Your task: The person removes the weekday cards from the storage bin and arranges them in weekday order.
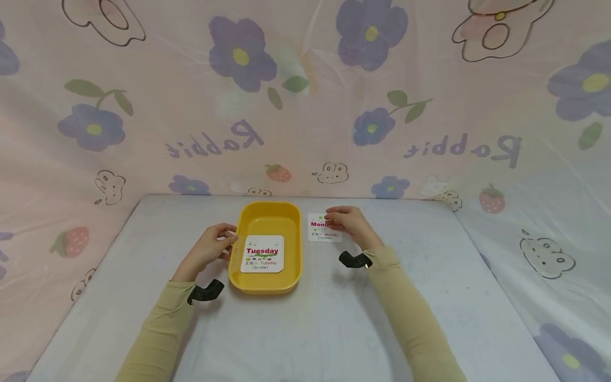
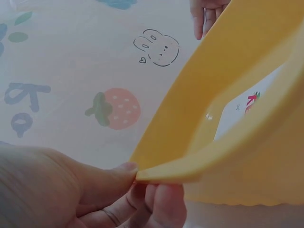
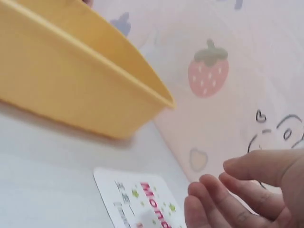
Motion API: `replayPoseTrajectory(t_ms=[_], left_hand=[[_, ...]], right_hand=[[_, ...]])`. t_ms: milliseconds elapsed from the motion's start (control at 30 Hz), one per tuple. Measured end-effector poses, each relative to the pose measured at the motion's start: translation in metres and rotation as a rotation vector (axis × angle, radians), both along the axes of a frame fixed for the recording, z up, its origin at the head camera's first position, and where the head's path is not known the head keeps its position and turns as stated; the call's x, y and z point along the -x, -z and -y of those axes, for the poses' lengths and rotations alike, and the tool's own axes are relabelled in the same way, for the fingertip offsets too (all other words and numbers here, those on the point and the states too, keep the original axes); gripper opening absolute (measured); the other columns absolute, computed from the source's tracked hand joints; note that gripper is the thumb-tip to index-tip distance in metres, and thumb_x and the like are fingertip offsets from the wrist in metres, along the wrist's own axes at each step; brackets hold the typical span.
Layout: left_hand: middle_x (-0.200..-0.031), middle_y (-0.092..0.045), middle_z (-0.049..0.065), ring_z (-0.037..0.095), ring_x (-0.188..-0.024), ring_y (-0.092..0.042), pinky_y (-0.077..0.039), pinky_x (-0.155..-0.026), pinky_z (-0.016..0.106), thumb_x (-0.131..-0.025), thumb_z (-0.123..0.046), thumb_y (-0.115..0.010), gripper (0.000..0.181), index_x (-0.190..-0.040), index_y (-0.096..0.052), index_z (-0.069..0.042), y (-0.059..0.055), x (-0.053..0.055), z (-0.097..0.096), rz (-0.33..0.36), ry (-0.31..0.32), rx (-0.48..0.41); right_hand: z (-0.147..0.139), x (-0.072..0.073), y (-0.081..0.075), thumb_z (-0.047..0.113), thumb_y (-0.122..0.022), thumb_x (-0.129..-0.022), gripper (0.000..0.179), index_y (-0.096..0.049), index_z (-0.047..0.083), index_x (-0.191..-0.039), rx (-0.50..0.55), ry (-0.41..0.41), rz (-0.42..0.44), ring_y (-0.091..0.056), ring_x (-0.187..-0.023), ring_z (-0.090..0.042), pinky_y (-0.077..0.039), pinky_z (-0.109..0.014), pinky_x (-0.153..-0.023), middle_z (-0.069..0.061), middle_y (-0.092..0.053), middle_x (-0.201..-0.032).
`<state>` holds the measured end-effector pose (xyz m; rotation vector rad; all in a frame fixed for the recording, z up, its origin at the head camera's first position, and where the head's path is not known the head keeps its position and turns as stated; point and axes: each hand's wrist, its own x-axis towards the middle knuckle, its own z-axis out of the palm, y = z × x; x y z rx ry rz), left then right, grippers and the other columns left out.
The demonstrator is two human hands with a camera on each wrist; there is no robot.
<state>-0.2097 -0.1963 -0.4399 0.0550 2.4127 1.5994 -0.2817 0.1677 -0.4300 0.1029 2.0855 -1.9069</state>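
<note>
A yellow plastic tray [image 1: 273, 225] stands on the table, and a white card reading "Tuesday" [image 1: 262, 254] lies inside it. My left hand [image 1: 210, 246] pinches the tray's left rim; in the left wrist view the thumb is on top of the rim and fingers are beneath. Right of the tray, a white "Monday" card [image 1: 320, 231] lies flat on the table. Over that card's right part hovers my right hand [image 1: 352, 225], fingers relaxed and slightly bent. The right wrist view shows a gap between the thumb and fingers, with the card [image 3: 137, 197] below them.
A white-covered table [image 1: 429, 297] carries the tray and cards. Behind it hangs a pale curtain [image 1: 305, 116] printed with flowers, strawberries and rabbits, which also runs along both sides. A black wrist camera [image 1: 206, 291] sits on the left wrist, another [image 1: 354, 260] on the right.
</note>
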Motion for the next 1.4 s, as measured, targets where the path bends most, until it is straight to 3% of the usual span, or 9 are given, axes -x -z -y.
replayPoseTrajectory(t_ms=[200,433,700,1167,1400], left_hand=[[-0.101,-0.055,0.023,0.021,-0.072,-0.060,-0.056,-0.061,0.033,-0.099,-0.008,-0.051,0.037,-0.132,-0.043,0.008,0.000,-0.001,-0.001,0.009,-0.004,-0.006],[-0.102,-0.054,0.024,0.021,-0.072,-0.060,-0.056,-0.060,0.032,-0.099,-0.008,-0.050,0.036,-0.131,-0.044,0.009,-0.004,-0.002,-0.001,0.010,0.002,-0.012],[-0.100,-0.055,0.023,0.021,-0.072,-0.060,-0.056,-0.060,0.032,-0.099,-0.007,-0.051,0.037,-0.131,-0.043,0.009,-0.002,-0.001,0.000,0.002,0.004,-0.016],[-0.101,-0.055,0.026,0.024,-0.073,-0.061,-0.056,-0.060,0.035,-0.099,-0.007,-0.050,0.037,-0.131,-0.043,0.010,-0.004,-0.003,0.001,-0.002,0.020,-0.034],[-0.100,-0.054,0.027,0.027,-0.073,-0.061,-0.056,-0.058,0.035,-0.099,-0.006,-0.051,0.035,-0.129,-0.043,0.010,-0.001,0.000,0.000,-0.006,0.015,-0.032]], right_hand=[[0.020,-0.013,-0.011,0.008,-0.059,-0.095,0.038,-0.052,-0.010,-0.128,0.064,-0.055,0.020,-0.061,-0.107,-0.031,-0.049,-0.034,-0.090,-0.022,-0.059,-0.119],[0.050,-0.031,-0.027,0.012,-0.058,-0.096,0.039,-0.052,-0.008,-0.129,0.053,-0.173,-0.011,-0.060,-0.109,-0.035,-0.050,-0.036,-0.089,-0.023,-0.059,-0.121],[0.084,-0.050,-0.035,0.017,-0.055,-0.097,0.045,-0.046,-0.011,-0.131,0.062,-0.244,0.046,-0.054,-0.115,-0.039,-0.048,-0.038,-0.093,-0.028,-0.054,-0.125],[0.123,-0.070,-0.022,0.020,-0.055,-0.095,0.043,-0.047,-0.006,-0.128,0.126,-0.195,0.173,-0.040,-0.126,-0.041,-0.035,-0.046,-0.105,-0.023,-0.043,-0.133],[0.132,-0.071,-0.018,0.024,-0.051,-0.098,0.043,-0.052,-0.005,-0.130,0.105,-0.099,0.231,-0.027,-0.134,-0.036,-0.020,-0.047,-0.113,-0.020,-0.031,-0.144]])
